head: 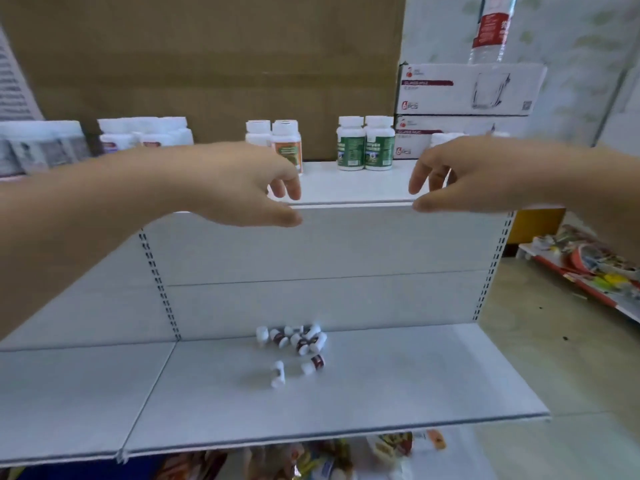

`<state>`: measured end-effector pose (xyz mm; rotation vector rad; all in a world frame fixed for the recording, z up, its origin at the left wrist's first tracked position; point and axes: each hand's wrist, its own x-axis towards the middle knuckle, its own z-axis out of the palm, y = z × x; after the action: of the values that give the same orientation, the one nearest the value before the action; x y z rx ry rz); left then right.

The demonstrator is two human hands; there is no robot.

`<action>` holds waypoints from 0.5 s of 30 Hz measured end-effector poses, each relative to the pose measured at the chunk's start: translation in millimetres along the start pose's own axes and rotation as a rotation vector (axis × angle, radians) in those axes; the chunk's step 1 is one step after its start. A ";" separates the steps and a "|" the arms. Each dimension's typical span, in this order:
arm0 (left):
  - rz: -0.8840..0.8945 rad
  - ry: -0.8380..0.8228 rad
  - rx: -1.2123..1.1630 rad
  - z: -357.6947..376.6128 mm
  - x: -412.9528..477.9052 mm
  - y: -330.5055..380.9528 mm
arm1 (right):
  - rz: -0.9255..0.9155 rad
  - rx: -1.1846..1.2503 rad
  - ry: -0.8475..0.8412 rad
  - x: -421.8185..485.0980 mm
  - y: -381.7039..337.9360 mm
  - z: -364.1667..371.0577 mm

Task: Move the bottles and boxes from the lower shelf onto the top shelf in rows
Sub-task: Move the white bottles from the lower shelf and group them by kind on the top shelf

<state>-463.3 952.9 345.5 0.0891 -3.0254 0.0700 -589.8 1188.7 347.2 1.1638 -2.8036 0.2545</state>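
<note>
Closest, down low: the lower shelf [415, 382], pale and wide. On it, a loose bottle [278, 373], small and white, lying on its side with its long way pointing front to back. Just beside it, a second loose bottle [313, 364], also tipped over, slanted, dark label showing. A bit further in, close to the back wall [329, 251], a little pile [294, 337] of the same small bottles, all lying down and touching, pointing every which way. Higher up: left hand [235, 178] and right hand [460, 174], both empty, fingers loosely bent and hanging down, thumbs by the front lip of the top shelf [353, 188]. Holding nothing, touching no bottle. Pile straight below the left fingertips and well off to the side of the right ones, so probably a job for the left hand: a long way down. Likely best to pinch each bottle across its short way, then stand it up. Further back on the top shelf, green-label bottles [365, 143] and orange-label bottles [285, 143], standing up in pairs, with bare room in front. Behind those, stacked boxes [464, 90].
</note>
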 end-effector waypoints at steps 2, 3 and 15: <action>0.001 0.057 0.037 6.2 -33.8 -20.3 | -0.016 0.006 -0.020 -11.9 -23.3 15.2; 0.006 0.086 0.042 10.5 -48.4 -29.0 | -0.022 0.010 -0.042 -16.8 -33.6 24.4; -0.188 -0.056 -0.049 175.1 -86.0 -133.9 | -0.019 -0.105 -0.282 10.6 -75.2 191.8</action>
<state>-389.4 815.6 167.6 0.3761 -3.0546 -0.0234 -548.5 1092.7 169.4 1.2922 -2.9969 -0.0648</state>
